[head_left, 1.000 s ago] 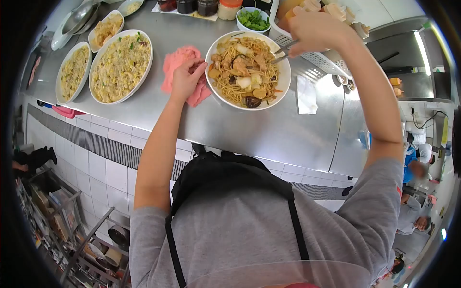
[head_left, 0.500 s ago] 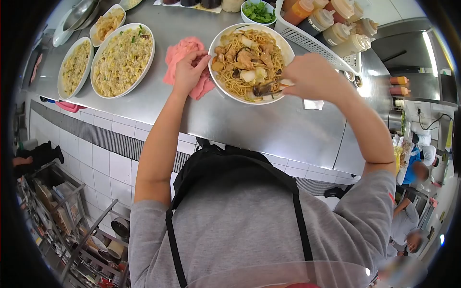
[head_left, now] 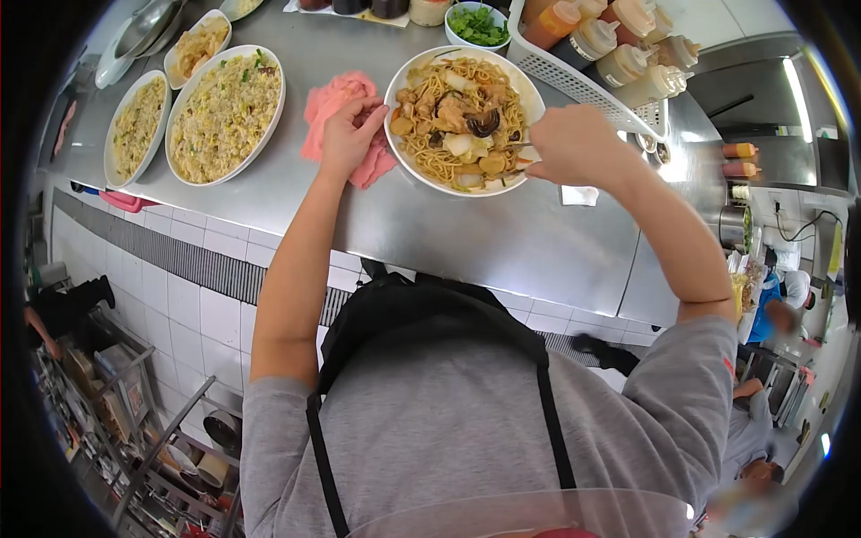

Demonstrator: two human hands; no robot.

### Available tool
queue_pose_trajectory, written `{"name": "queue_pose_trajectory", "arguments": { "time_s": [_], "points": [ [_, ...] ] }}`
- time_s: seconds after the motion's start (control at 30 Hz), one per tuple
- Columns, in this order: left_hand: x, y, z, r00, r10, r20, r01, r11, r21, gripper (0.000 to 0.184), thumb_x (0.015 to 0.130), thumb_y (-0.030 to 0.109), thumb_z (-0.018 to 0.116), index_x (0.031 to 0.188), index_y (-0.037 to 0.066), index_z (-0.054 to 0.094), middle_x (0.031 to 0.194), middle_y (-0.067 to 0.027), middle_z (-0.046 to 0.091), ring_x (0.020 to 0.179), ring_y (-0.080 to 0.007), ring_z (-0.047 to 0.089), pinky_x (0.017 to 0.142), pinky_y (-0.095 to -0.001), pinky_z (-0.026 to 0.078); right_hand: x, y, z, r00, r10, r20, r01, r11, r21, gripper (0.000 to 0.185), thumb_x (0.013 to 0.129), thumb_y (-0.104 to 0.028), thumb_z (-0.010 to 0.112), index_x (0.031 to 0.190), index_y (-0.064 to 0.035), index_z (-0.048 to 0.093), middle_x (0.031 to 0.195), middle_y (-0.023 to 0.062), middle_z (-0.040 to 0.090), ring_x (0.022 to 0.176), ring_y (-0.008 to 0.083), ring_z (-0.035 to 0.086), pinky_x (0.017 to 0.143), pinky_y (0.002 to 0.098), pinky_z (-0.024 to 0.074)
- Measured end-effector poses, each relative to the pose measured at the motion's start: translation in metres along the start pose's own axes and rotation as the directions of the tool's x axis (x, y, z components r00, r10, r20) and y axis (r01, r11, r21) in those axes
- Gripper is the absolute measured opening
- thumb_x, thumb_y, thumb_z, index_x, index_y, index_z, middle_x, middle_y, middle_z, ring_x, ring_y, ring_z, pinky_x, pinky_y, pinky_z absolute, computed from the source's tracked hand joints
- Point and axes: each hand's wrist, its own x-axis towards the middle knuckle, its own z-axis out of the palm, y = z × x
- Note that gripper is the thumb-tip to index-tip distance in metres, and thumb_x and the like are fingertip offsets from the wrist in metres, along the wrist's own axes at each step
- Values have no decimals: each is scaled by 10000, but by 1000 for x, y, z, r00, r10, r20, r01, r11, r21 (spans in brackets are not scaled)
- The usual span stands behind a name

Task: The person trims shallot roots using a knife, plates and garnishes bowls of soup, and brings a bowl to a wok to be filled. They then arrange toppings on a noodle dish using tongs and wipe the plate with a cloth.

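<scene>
A white bowl (head_left: 404, 164) of noodles (head_left: 439, 99) with meat, vegetable pieces and a dark mushroom (head_left: 483, 123) stands on the steel counter. My left hand (head_left: 352, 134) rests over a crumpled pink cloth (head_left: 334, 97), its thumb and fingertips pinching the bowl's left rim. At the right rim my right hand (head_left: 578, 148) is closed on a thin metal utensil (head_left: 517, 145), whose tip reaches into the noodles; most of it is hidden by the hand. The mushroom lies on top, near the meat.
Fried rice fills two oval dishes (head_left: 224, 117) (head_left: 136, 128) at the left, beside a smaller dish (head_left: 198, 49). Behind the bowl are green herbs (head_left: 478, 25) and a white basket (head_left: 587, 85) of sauce bottles. A folded white napkin (head_left: 579, 195) lies right. People are at the far right.
My right hand has come down from above the bowl to its right rim. The dark mushroom has moved from the bowl's lower edge up onto the middle. My left hand stays at the left rim.
</scene>
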Motion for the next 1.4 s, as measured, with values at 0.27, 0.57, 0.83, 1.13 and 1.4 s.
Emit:
{"name": "queue_pose_trajectory", "arguments": {
  "time_s": [0.27,0.57,0.83,1.13,1.4],
  "points": [
    [-1,5,0,1000,13,-14,-13,999,40,219,791,138,620,935,-25,605,743,-39,606,653,-74,550,574,-201,469,-11,21,-43,992,56,-114,-54,998,14,264,681,-299,666,747,-44,644,705,119,607,706,284,602,626,369,484],
    [-2,6,0,999,39,-18,-39,999,0,211,794,129,614,937,-26,599,734,-37,602,638,-72,544,561,-204,465,30,28,-56,991,8,-132,-15,998,-58,280,665,-297,681,768,-39,643,731,115,617,706,274,604,626,364,485],
    [-3,8,-2,1000,-2,23,3,998,-61,207,790,124,615,932,-25,595,730,-37,601,623,-69,543,544,-197,457,118,54,-29,858,-279,-431,170,947,-274,229,728,-320,608,759,-94,620,616,75,579,637,253,596,548,380,459],
    [-1,5,-4,997,-47,57,50,998,-48,223,806,124,600,976,-20,583,806,-42,612,713,-76,558,626,-206,463,116,73,-24,881,-263,-394,118,927,-356,176,712,-278,606,714,-102,624,699,60,621,640,237,612,546,352,479],
    [-1,4,-1,999,9,32,-5,993,-116,199,794,120,609,916,-36,590,723,-41,601,561,-57,531,494,-195,449,131,72,-3,917,-239,-319,101,913,-395,163,709,-253,605,710,-94,636,689,61,621,638,249,615,558,339,485]
  ]
}}
